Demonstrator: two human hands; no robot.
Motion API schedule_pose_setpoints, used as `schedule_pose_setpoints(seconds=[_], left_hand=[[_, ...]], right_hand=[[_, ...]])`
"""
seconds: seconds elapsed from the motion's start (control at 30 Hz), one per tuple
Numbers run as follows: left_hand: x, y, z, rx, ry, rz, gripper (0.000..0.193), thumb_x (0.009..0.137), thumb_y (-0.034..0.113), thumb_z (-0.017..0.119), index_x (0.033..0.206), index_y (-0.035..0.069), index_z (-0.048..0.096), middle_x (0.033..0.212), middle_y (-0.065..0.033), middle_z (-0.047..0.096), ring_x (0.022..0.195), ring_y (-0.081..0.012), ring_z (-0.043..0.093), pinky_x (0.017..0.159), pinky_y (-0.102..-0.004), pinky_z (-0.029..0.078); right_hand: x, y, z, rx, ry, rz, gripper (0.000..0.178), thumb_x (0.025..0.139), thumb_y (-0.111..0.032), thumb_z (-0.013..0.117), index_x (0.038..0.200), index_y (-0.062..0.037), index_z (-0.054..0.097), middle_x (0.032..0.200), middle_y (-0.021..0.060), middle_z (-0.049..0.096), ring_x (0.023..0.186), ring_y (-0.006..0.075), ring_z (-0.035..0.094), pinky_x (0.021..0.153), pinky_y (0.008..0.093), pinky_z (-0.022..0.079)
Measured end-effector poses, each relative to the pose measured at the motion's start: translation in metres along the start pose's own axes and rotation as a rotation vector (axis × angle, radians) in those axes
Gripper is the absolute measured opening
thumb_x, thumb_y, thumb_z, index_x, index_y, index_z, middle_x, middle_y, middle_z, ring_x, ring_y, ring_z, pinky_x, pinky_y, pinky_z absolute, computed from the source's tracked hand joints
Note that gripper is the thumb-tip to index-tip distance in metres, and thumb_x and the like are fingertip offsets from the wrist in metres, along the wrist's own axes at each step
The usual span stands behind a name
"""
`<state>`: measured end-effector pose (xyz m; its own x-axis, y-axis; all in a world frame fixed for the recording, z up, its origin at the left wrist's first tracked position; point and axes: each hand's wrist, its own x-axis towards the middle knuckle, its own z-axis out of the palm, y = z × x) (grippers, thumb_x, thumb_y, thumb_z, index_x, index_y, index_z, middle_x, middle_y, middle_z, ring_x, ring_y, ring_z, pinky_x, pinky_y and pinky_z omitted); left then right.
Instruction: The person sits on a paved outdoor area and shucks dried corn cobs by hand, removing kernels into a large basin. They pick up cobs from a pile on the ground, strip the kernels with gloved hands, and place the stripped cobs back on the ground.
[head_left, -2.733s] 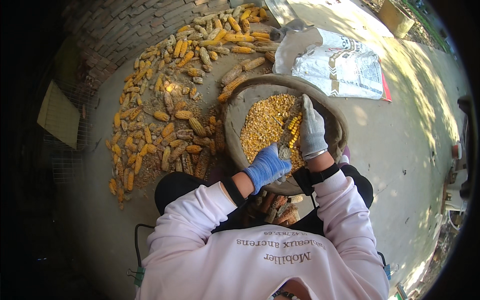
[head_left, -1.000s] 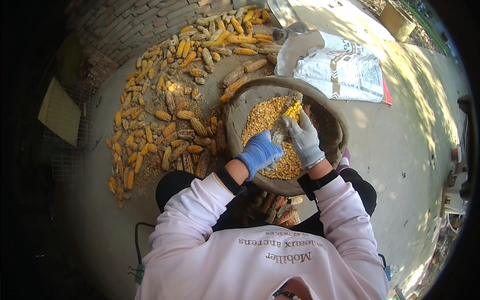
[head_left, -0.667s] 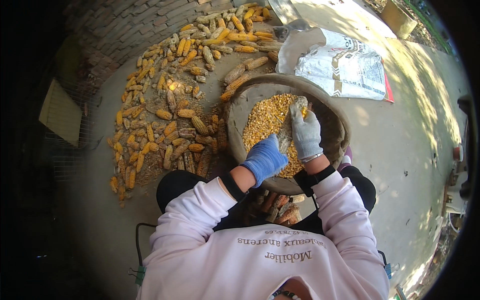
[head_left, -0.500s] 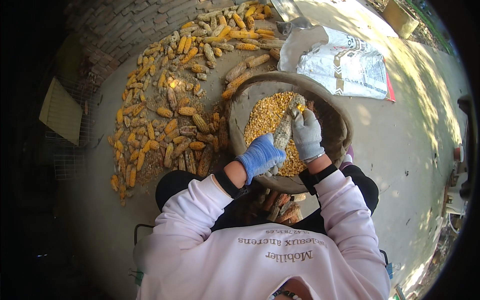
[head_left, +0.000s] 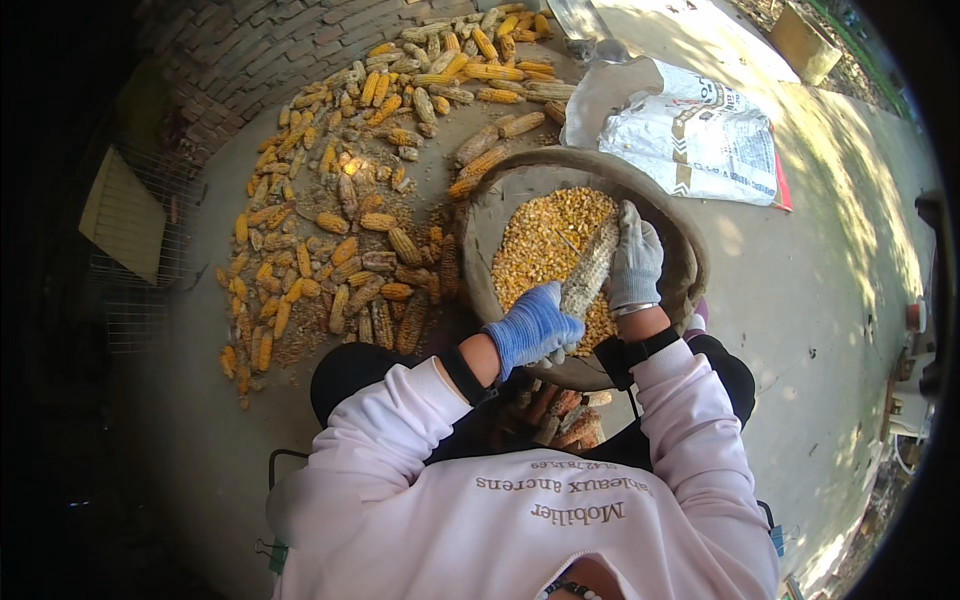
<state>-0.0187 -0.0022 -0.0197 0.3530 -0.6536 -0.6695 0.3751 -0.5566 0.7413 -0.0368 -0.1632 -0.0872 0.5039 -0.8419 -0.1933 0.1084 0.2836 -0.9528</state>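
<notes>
A pale, mostly stripped corn cob (head_left: 592, 268) slants over a round, grey-brown basin (head_left: 482, 262). My left hand (head_left: 535, 325), in a blue glove, is closed round its lower end. In a grey glove, my right hand (head_left: 636, 262) presses along the cob's upper right side with its fingers closed against it; part of its grip is hidden. Loose yellow corn kernels (head_left: 535, 235) heap up in the basin beneath both hands.
Many unshelled corn cobs (head_left: 380, 180) spread over the ground left of the basin. A white printed sack (head_left: 690, 135) lies beyond it to the right. Several bare cobs (head_left: 565, 415) sit between my legs. A wire cage (head_left: 140, 240) stands far left.
My right hand has turned and slid to the cob's right side. The yellow kernels at the cob's top end no longer show. My left hand keeps its hold and has shifted slightly right.
</notes>
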Motion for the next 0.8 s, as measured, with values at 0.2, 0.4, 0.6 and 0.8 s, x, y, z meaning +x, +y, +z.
schedule_pose_setpoints(seconds=[0.2, 0.4, 0.6, 0.8], left_hand=[[-0.005, -0.008, -0.021, -0.336, -0.211, 0.097, 0.032, 0.073, 0.021, 0.065, 0.095, -0.001, 0.059, 0.063, -0.0061, 0.057, 0.042, -0.0124, 0.052, 0.039, -0.0248, 0.043], [-0.014, -0.008, -0.042, -0.306, -0.14, 0.152, 0.033, 0.076, 0.02, 0.064, 0.101, 0.0, 0.057, 0.064, -0.0047, 0.058, 0.043, -0.0101, 0.053, 0.04, -0.0218, 0.044], [-0.014, -0.011, -0.028, 0.603, -0.416, -0.183, 0.032, 0.073, 0.025, 0.07, 0.094, 0.004, 0.057, 0.068, -0.0076, 0.06, 0.052, -0.0157, 0.058, 0.043, -0.0268, 0.046], [-0.008, -0.011, -0.001, 1.117, -0.317, 0.137, 0.057, 0.081, 0.057, 0.055, 0.108, 0.007, 0.059, 0.088, -0.0122, 0.065, 0.082, -0.0245, 0.062, 0.074, -0.0341, 0.047]], right_hand=[[0.004, -0.01, -0.014, -0.038, -0.228, 0.113, 0.026, 0.09, -0.031, 0.056, 0.091, -0.0053, 0.06, 0.07, -0.0012, 0.057, 0.06, 0.0059, 0.051, 0.054, 0.0202, 0.041], [0.029, -0.027, -0.046, -0.63, -0.309, -0.305, 0.052, 0.088, -0.045, 0.053, 0.119, -0.0035, 0.054, 0.107, 0.0108, 0.059, 0.098, 0.0165, 0.053, 0.085, 0.0256, 0.04], [0.024, -0.047, -0.071, -0.424, -0.343, 0.126, 0.037, 0.089, -0.036, 0.054, 0.111, -0.0066, 0.061, 0.101, 0.0017, 0.061, 0.089, 0.0115, 0.056, 0.076, 0.0266, 0.048], [0.012, -0.052, -0.085, -0.348, -0.39, 0.127, 0.038, 0.088, -0.036, 0.058, 0.102, -0.001, 0.063, 0.084, 0.0005, 0.062, 0.074, 0.0088, 0.054, 0.066, 0.0226, 0.043]])
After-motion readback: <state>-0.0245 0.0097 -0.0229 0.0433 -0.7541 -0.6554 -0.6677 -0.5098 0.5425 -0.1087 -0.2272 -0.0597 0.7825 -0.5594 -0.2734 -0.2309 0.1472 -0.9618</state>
